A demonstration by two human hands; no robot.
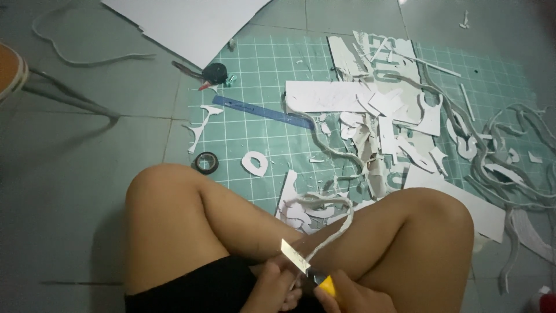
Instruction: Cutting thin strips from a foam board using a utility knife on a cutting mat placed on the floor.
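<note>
Foam strip (333, 223), long, thin and pale, curls up from between the person's knees, just above the knife (304, 264), whose bare blade lies against its lower end. It looks light, soft and bendy, likely to flop and tear easily, so it is best held close to the blade where the cut runs. The left hand (272, 290) is curled shut beside the knife and seems to pinch the strip's lower end, though the grip itself is hard to see. The right hand (353, 298) is closed round the knife's yellow handle and is partly cut off by the picture's edge. Beyond the knife lies a green cutting mat (260, 64) strewn with white offcuts (382, 110), a blue ruler (269, 111), a tape roll (207, 162) and a white board (185, 20).
</note>
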